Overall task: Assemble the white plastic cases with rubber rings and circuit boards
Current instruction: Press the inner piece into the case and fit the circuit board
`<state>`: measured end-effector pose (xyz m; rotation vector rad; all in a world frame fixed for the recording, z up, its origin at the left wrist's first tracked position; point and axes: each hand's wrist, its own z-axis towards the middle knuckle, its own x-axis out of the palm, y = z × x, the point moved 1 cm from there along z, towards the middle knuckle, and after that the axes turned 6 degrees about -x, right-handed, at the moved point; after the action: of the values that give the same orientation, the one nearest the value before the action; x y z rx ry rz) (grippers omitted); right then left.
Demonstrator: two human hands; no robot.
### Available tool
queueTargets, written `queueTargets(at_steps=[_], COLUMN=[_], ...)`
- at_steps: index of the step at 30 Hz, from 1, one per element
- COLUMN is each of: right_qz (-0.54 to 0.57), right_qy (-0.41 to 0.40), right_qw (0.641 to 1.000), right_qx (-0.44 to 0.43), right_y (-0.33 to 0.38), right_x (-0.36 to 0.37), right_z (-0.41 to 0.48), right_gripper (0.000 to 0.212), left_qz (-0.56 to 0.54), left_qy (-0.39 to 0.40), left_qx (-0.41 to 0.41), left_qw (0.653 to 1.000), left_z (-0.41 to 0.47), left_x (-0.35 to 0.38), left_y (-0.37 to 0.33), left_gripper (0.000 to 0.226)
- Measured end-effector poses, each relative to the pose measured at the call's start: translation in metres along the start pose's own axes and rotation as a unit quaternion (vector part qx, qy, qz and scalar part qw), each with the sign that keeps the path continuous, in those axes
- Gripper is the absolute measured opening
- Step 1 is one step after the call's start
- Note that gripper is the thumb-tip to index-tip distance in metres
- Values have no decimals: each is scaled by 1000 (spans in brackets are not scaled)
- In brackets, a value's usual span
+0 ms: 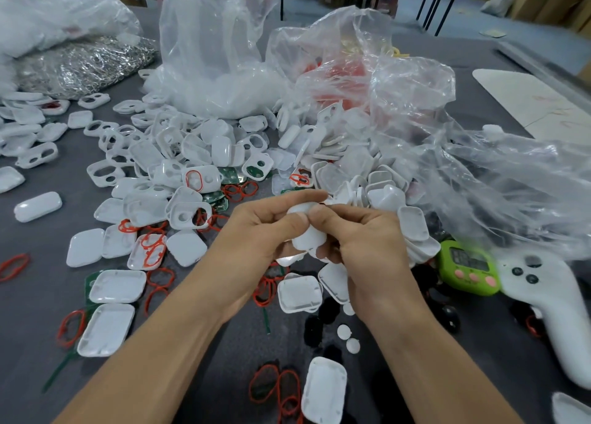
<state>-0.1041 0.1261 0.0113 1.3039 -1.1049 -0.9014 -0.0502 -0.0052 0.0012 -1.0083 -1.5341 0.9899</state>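
- white case [308,235]: rounded, glossy, held over table centre by left hand [256,235] and right hand [358,241], thumbs pressed on top, partly hidden
- case halves [192,155]: big loose heap behind the hands, some solid, some with oval cutouts
- tray halves [116,286]: hollow side up, near left
- closed case [37,206]: flat, alone, far left
- red rubber rings [278,388]: loose, scattered, tangled; one ring [195,180] seated in a half
- green circuit boards [217,199]: mostly buried under halves

Nothing legible; digits on the green timer [468,270] are too blurred.
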Motion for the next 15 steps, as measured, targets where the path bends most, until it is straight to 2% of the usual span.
queueTargets(at_steps=[3,6,11,15], right_qz=[11,2,-10,-16], right_qy=[18,72,65,61], right_qw=[1000,997,998,998], right_qx=[0,0,3,9], right_y=[2,4,5,-1], right_x=[-4,-9,-14,-11], right_z=[4,4,5,6], right_gripper=[18,23,25,22], left_qz=[111,126,158,190], left_qy=[-94,-147,-74,-87], left_qx=[44,52,38,41], left_qw=[988,980,984,977], left_z=[1,1,1,2], left_x=[-2,-4,-13,-14], left_y=[1,3,1,2], left_gripper=[31,33,44,49])
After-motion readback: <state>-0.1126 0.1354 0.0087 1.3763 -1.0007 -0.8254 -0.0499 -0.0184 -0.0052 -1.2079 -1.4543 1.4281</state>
